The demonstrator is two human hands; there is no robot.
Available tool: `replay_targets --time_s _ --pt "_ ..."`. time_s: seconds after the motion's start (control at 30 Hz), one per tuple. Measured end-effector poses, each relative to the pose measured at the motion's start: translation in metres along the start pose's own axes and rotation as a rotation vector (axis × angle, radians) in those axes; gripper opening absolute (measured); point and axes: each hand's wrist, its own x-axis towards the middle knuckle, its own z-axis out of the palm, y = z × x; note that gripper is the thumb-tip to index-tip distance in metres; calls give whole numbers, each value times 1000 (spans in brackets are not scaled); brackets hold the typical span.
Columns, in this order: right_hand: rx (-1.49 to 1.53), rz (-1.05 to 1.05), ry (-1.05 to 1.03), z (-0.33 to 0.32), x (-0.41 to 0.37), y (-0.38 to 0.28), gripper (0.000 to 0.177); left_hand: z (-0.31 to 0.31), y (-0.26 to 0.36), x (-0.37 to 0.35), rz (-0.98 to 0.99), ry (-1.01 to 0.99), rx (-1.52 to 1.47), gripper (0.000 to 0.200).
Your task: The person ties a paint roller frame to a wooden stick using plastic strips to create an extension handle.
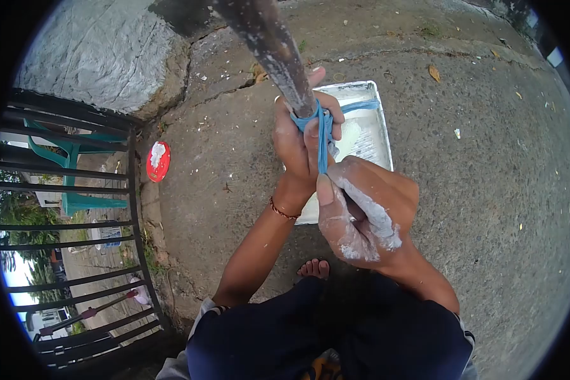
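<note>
A dark, paint-flecked pole (pixel 273 56) slants down from the top of the view to my left hand (pixel 292 140). That hand is closed around the pole's lower end, where a blue strip (pixel 323 136) is wound about it. One end of the strip stretches down to my right hand (pixel 368 212), which pinches it between thumb and forefinger. White paint coats the right thumb and fingers. Another length of the strip trails right over a white paint tray (pixel 384 136) on the ground. My hands partly hide the tray and whatever sits at the pole's tip.
On the concrete ground (pixel 475 209) at the left lies a red lid (pixel 159 162) with a white smear. A black barred gate (pixel 69 225) stands along the left side, with a green plastic chair (pixel 69 152) behind it. A large grey rock (pixel 107 54) fills the upper left.
</note>
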Motion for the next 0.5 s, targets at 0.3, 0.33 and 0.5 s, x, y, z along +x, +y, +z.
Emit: replay_targets --time_s 0.3,0.33,0.5 --pt "-215 -69 -180 3 3 -11 17 9 -7 -11 -78 211 267 49" --pt "-220 -102 -201 4 4 -10 17 7 -7 -9 -108 195 202 44" --pt "-362 -128 -332 7 16 -21 19 -1 2 -5 -175 120 -50 30"
